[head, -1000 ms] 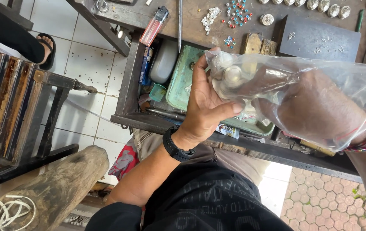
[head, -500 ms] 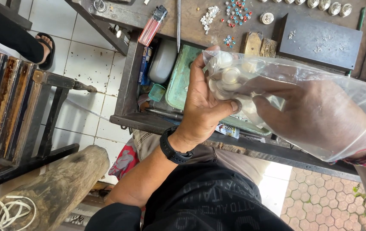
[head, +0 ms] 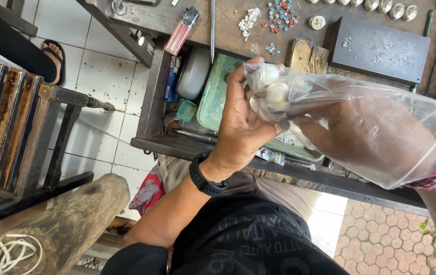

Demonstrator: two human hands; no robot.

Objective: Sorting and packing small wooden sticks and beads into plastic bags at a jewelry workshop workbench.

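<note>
— Where are the fingers?
— The right hand (head: 376, 135) is inside the clear plastic bag (head: 406, 107), fingers closing on the pale round pieces (head: 274, 97) at its far end.
— And the other?
— The left hand (head: 241, 127) cups that same end from outside; the bag's length runs rightward, above the open drawer (head: 218, 91).

The right hand (head: 376, 132) shows only as a blur through the plastic bag (head: 360, 102); its fingertips are lost among pale round pieces (head: 274, 94), too small to identify. The left hand's (head: 241, 127) thumb sits behind the bag.
</note>
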